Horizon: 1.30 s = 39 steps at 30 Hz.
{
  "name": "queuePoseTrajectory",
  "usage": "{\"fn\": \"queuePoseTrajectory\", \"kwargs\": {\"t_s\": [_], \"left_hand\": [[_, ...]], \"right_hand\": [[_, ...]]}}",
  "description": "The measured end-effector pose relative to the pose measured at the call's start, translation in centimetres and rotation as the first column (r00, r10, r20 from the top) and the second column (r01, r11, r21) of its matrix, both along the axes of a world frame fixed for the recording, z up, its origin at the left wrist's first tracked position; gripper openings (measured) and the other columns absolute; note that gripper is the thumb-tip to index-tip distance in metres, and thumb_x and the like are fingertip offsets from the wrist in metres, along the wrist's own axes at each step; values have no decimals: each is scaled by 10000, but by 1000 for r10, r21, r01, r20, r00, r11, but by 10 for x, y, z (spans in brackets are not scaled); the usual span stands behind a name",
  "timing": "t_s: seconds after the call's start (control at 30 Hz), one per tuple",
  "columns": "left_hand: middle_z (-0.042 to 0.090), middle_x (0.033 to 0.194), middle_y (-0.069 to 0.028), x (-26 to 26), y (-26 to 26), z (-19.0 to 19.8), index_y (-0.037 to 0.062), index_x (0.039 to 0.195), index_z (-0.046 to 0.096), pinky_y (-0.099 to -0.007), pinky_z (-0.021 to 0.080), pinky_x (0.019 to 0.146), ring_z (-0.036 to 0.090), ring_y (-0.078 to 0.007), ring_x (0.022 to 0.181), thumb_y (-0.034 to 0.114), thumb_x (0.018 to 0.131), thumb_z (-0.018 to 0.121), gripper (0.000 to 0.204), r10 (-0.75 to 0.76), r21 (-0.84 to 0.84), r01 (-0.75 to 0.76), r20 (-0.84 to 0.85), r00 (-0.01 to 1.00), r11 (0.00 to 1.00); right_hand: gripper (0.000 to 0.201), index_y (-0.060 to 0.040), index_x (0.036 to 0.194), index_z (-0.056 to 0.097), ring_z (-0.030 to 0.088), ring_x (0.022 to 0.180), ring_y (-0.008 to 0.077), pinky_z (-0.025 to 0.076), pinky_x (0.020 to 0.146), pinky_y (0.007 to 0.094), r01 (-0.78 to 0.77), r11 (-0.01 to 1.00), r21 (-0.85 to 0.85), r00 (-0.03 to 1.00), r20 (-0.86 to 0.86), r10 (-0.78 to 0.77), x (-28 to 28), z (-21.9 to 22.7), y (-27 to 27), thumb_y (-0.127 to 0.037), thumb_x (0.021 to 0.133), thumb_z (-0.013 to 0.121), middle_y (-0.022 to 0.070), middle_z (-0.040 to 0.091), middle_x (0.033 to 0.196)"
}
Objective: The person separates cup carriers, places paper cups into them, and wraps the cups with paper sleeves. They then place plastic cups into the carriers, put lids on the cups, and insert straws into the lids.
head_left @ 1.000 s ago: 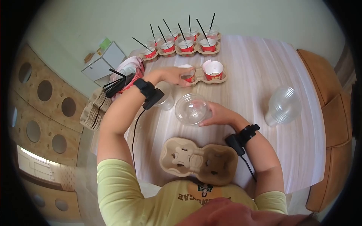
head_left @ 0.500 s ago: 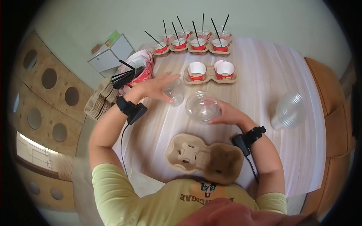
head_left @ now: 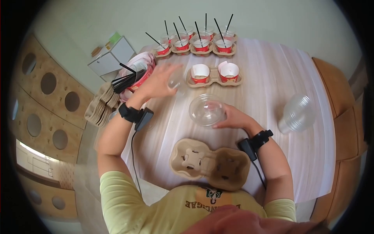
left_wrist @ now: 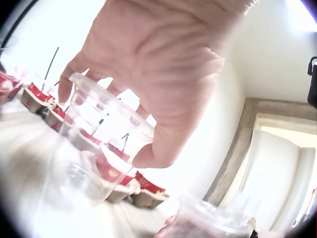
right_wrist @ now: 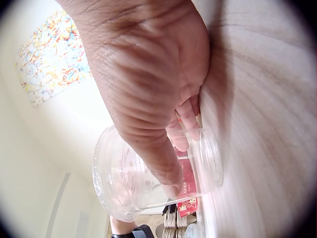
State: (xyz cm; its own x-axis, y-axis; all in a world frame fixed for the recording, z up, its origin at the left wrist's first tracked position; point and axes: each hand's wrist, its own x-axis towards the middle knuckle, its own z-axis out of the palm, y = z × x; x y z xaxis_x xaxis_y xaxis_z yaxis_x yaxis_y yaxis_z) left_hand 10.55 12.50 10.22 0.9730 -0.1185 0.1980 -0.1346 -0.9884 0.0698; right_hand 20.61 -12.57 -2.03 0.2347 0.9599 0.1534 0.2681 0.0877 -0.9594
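Note:
My left hand (head_left: 161, 80) grips a clear plastic cup (left_wrist: 89, 144) near its rim, thumb on one side and fingers on the other. In the head view this cup (head_left: 177, 80) hangs tilted just left of a two-cup cardboard carrier (head_left: 214, 80). Two red paper sleeves with white insides stand in that carrier, a left one (head_left: 200, 74) and a right one (head_left: 229, 73). My right hand (head_left: 235, 118) holds another clear cup (head_left: 202, 111) by its side, low over the table. In the right wrist view its thumb (right_wrist: 166, 173) lies along the cup wall.
Another carrier (head_left: 191, 158) lies near my body. Nested clear cups (head_left: 298, 113) lie at the right. Filled carriers (head_left: 200, 50) with red-sleeved cups and black straws stand at the back. Stacked carriers (head_left: 99, 107), loose black straws (head_left: 124, 82) and a pink-red container (head_left: 146, 76) are at the left.
My left hand leaves the left sleeve in the carrier, goes to the clear cup on the table, and lifts it away from my body. My right hand keeps its cup nearly still.

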Motion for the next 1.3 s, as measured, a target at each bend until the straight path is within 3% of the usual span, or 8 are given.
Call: {"fn": "queuePoseTrajectory", "kwargs": {"t_s": [0.17, 0.4, 0.63, 0.7, 0.83, 0.9, 1.1, 1.3], "left_hand": [[403, 1205, -177, 43, -14, 23, 136, 1291, 357, -391, 335, 970, 381, -319, 1155, 149, 625, 642, 724, -9, -123, 25, 128, 992, 992], [393, 1206, -200, 89, -11, 3, 171, 1289, 374, -401, 352, 954, 393, -357, 1133, 165, 621, 634, 717, -13, -27, 16, 84, 996, 1000], [396, 1210, -199, 90, -20, -4, 193, 1285, 381, -422, 362, 939, 388, -386, 1114, 192, 604, 636, 727, -10, -30, 9, -30, 1000, 1000], [392, 1243, -173, 92, -25, -4, 227, 1295, 382, -451, 398, 903, 422, -402, 1068, 262, 588, 656, 759, -1, 91, 9, -87, 996, 996], [383, 1253, -182, 97, -20, -25, 218, 1303, 371, -444, 396, 907, 409, -401, 1092, 293, 596, 664, 769, -40, 114, 47, -59, 997, 992], [365, 1271, -203, 96, -15, -34, 210, 1315, 353, -456, 373, 929, 388, -413, 1122, 331, 607, 671, 785, -13, -40, 8, -120, 993, 999], [277, 1332, -258, 93, -7, -58, 220, 1355, 277, -447, 279, 1006, 287, -415, 1229, 435, 690, 675, 805, -65, -27, 65, 6, 998, 998], [222, 1385, -217, 91, -8, -72, 260, 1371, 236, -508, 262, 997, 227, -412, 1264, 533, 698, 632, 827, 12, -23, -12, 16, 1000, 1000]], "right_hand": [[797, -95, 1318, 357, 418, 1163, 181, 315, 989, 315, -24, 1000, -4, 999, -26, 23, 2, -2, 2, -120, 627, 753, 101, 487, 1229], [721, -81, 1277, 392, 434, 1144, 177, 323, 977, 305, -18, 1000, 6, 1000, -11, 18, 2, -3, 0, -159, 654, 746, 85, 503, 1216], [795, -89, 1316, 355, 426, 1155, 180, 319, 982, 310, -20, 1000, 7, 1000, 5, 20, 4, -5, 2, -148, 633, 758, 99, 495, 1217], [794, -89, 1315, 356, 427, 1154, 181, 319, 982, 310, -22, 1000, -2, 1000, 1, 22, 4, -5, 2, -149, 633, 759, 98, 495, 1217], [794, -88, 1315, 353, 430, 1151, 180, 320, 980, 310, -25, 1000, 3, 1000, -3, 25, 5, -5, 2, -151, 635, 759, 100, 497, 1214], [794, -89, 1315, 353, 432, 1150, 180, 320, 979, 310, -22, 1000, 13, 1000, 0, 22, 5, -5, 1, -152, 635, 759, 102, 498, 1213], [706, -70, 1261, 409, 441, 1136, 172, 317, 983, 307, -10, 1000, 1, 1000, -5, 10, 2, 0, 1, -170, 651, 750, 81, 493, 1227], [706, -65, 1249, 423, 443, 1130, 167, 327, 976, 308, -4, 1000, -12, 1000, 2, 4, 3, 0, 1, -173, 640, 763, 79, 497, 1218]]}}
